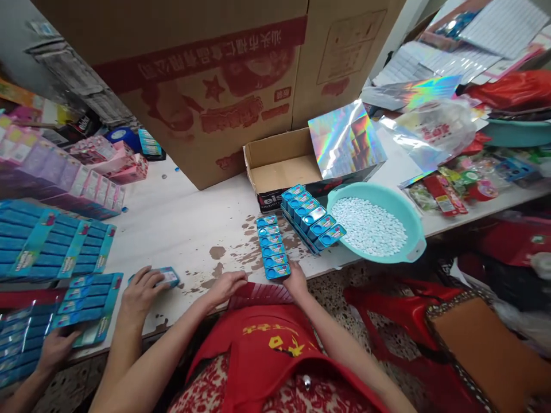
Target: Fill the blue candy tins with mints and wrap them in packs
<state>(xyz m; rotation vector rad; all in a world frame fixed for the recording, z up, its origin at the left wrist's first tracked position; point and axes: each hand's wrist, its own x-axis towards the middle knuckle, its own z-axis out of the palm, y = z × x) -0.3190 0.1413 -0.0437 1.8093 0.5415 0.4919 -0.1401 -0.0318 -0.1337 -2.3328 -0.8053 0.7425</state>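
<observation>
A row of several small blue tins [271,246] lies on the white table [181,223], running away from me. My right hand [295,279] is at the near end of that row, fingers pinched on the nearest blue tin [278,271]. My left hand [227,285] lies flat on the table edge, fingers stretched out and holding nothing. A second, stacked row of blue tins [312,219] sits just right of the first. Beside it stands a teal basin [415,229] full of small white tablets.
A co-worker's hand [140,291] covers a blue tin [169,276] at the left, and their other hand [55,346] rests on blue card packs [86,298]. Large cardboard cartons [206,86] stand behind, with an open box [279,166], holographic sheets and packets at the right.
</observation>
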